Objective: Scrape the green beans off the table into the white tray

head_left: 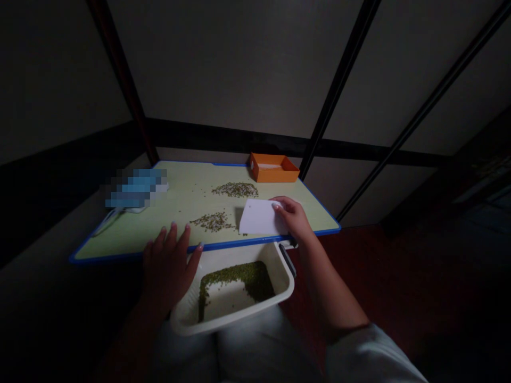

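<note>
My right hand (293, 217) pinches a white card (259, 217) by its right side, with the card tilted over the right front part of the table. Fingers spread, my left hand (170, 263) rests at the table's front edge and holds nothing. Between the hands lies a small pile of green and brown grains (214, 221), close to the card's left edge. Farther back sits a second pile of the grains (236, 189). Below the table edge, over the lap, a cream plastic tub (235, 318) holds many green grains (255, 276) along its far and right sides.
An orange open box (275, 174) stands at the back right of the pale green table (179, 181) with a blue rim. At the left lies a blurred bluish device (136, 189) with a white cable (104, 219). A panelled wall (223, 69) rises behind the table.
</note>
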Demonstrator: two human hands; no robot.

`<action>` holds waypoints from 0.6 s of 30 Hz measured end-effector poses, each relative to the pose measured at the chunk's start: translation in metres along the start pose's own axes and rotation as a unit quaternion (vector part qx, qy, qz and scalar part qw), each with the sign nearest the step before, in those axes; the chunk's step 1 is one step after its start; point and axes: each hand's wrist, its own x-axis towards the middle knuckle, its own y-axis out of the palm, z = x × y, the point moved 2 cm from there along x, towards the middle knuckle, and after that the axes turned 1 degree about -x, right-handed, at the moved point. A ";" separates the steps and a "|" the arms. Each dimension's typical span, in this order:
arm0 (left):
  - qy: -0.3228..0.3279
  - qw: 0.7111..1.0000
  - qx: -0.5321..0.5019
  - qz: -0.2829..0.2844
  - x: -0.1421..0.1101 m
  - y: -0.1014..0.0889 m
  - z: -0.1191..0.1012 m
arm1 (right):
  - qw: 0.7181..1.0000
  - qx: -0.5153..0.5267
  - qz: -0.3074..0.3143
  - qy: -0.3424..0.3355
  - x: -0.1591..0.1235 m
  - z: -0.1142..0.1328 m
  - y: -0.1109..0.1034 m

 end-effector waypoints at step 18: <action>-0.004 1.000 0.007 0.004 0.001 -0.002 -0.001 | 0.999 0.031 -0.016 -0.011 -0.019 0.031 -0.003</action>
